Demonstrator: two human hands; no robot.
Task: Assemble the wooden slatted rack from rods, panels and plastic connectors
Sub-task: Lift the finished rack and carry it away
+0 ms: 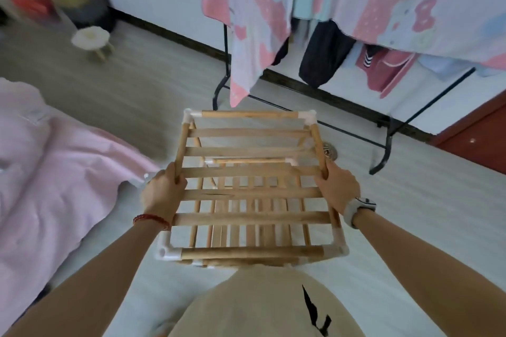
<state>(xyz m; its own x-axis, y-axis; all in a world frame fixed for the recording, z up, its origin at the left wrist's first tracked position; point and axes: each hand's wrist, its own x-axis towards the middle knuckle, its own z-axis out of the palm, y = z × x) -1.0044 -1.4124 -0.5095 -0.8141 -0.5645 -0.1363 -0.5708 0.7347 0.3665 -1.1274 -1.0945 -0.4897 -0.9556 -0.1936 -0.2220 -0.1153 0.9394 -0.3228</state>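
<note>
You're holding the pale wooden slatted rack with white plastic corner connectors (252,191) off the floor in front of you, your left hand (161,191) curled round its left side rod, your right hand (338,189) curled round the right one. It looks nearly fully assembled. The likely risk is the push-fit joints: carried by the top rods alone, the lower tier's weight could pull a rod out of a connector. The pink bedding (54,161) lies near on your left and could snag a leg
</note>
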